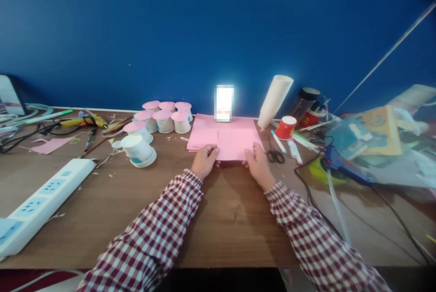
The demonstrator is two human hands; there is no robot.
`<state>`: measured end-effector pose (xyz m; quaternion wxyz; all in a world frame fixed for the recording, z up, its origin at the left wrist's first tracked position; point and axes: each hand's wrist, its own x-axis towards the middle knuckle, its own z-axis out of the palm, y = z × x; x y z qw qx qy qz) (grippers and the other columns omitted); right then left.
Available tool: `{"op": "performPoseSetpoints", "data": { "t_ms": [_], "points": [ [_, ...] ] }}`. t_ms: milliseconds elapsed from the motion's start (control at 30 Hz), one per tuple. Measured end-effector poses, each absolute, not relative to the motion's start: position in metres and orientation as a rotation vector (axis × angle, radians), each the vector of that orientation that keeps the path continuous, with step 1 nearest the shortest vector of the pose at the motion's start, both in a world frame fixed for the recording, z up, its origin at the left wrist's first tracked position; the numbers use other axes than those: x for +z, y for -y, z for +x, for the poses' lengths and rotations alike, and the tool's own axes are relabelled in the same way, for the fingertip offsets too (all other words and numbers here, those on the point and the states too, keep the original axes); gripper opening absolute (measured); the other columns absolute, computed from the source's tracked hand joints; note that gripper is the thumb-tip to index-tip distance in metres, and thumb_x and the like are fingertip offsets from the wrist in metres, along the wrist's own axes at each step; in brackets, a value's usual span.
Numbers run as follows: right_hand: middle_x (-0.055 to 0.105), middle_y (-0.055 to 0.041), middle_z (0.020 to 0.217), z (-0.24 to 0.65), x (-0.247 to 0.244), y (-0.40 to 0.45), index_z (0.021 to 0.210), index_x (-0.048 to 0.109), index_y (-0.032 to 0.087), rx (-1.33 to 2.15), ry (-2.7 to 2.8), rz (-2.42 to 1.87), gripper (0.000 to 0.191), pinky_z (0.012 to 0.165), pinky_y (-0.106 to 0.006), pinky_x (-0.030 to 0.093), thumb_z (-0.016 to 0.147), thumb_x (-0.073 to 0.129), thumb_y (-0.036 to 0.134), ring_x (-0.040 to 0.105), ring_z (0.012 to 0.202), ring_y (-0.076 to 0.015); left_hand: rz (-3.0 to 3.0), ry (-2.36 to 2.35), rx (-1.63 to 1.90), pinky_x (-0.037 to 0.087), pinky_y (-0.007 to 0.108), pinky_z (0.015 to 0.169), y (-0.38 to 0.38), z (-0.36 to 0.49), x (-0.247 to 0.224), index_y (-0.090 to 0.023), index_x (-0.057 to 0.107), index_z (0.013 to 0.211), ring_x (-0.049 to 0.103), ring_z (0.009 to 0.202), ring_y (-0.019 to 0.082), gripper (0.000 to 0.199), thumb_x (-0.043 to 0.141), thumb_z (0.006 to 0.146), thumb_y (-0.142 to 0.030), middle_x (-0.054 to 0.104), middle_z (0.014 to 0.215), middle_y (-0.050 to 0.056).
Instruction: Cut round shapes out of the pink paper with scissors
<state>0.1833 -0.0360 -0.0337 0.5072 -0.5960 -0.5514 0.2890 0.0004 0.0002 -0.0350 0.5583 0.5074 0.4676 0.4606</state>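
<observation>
A small pink paper sheet [234, 146] is held between my two hands, over the front of a stack of larger pink sheets [204, 128]. My left hand [205, 161] pinches its left edge between thumb and fingers. On the opposite edge, my right hand [259, 165] grips it the same way. Just right of that hand lie dark-handled scissors [275, 155]. Several white paper cups topped with pink discs [165, 121] stand to the left. In front of them is another white cup [132, 146] on stacked white rings or lids.
A leaning stack of white cups [275, 101], a red paper cup [285, 127] and markers [278, 142] are at the right. Further right, a blue glue gun [344, 169] trails a cable. A yellow glue gun [85, 121] and a white power strip [51, 196] lie left. A lit phone [224, 103] stands behind the paper.
</observation>
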Motion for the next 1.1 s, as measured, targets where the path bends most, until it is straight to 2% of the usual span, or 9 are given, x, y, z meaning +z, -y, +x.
{"op": "performPoseSetpoints", "data": {
  "t_ms": [267,667,800,1100],
  "points": [
    [0.060,-0.0009,0.071,0.1834,-0.0357,0.0371,0.107,0.047,0.016,0.683,1.255,-1.418,0.037,0.040,-0.020,0.047,0.086,0.047,0.046,0.061,0.050,-0.0131,1.188,-1.114,1.095,0.047,0.017,0.041,-0.0009,0.0005,-0.0360,-0.013,0.059,0.088,0.058,0.047,0.008,0.014,0.059,0.080,-0.025,0.060,0.069,-0.001],
    [0.059,0.0013,0.060,0.1866,-0.0414,0.0345,0.107,0.051,0.015,0.647,1.227,-1.410,0.033,0.041,-0.019,0.046,0.088,0.043,0.041,0.059,0.049,-0.0133,1.175,-1.094,1.121,0.048,0.018,0.041,-0.0016,-0.0009,-0.0373,-0.013,0.058,0.086,0.058,0.046,0.008,0.017,0.062,0.078,-0.028,0.060,0.066,-0.001],
    [0.060,0.0003,0.062,0.1895,-0.0425,0.0344,0.109,0.052,0.015,0.651,1.212,-1.407,0.034,0.040,-0.019,0.046,0.088,0.043,0.040,0.060,0.049,-0.0132,1.173,-1.094,1.129,0.048,0.018,0.041,-0.0020,-0.0005,-0.0365,-0.013,0.058,0.085,0.058,0.046,0.009,0.020,0.065,0.076,-0.031,0.061,0.065,-0.001],
    [0.063,-0.0019,0.069,0.1888,-0.0399,0.0334,0.100,0.053,0.016,0.672,1.253,-1.403,0.030,0.042,-0.021,0.045,0.084,0.051,0.043,0.060,0.051,-0.0140,1.203,-1.109,1.138,0.046,0.018,0.040,-0.0008,-0.0015,-0.0350,-0.014,0.057,0.080,0.056,0.045,0.008,0.023,0.064,0.075,-0.035,0.058,0.060,-0.003]
  ]
}}
